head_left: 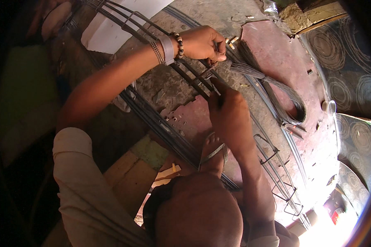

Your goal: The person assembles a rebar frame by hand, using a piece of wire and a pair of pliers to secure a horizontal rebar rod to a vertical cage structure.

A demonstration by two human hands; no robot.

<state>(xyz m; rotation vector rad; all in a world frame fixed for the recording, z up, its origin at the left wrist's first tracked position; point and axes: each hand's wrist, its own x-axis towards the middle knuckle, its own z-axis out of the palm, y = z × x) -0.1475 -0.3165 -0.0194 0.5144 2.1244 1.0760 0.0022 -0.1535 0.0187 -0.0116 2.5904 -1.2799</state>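
A long cage of dark steel rods (pixel 185 77) with square stirrups runs from upper left to lower right beneath my hands. My left hand (pixel 202 43), with a beaded bracelet and a pale band at its wrist, is pinched closed above the rods beside a stirrup (pixel 204 75). What its fingertips hold is too small to make out. Just below, my right hand (pixel 231 111) is curled at the same stirrup, its index finger and thumb against the rods. Its palm is hidden, so anything in it cannot be named.
A looped bundle of thin wire (pixel 278 83) lies right of the cage on a reddish sheet (pixel 272 41). More loose rods (pixel 152 125) run beside it. A clear cup (pixel 329 108) stands at right. My sandalled foot (pixel 212 153) is close below the cage; a white board (pixel 111 33) lies at upper left.
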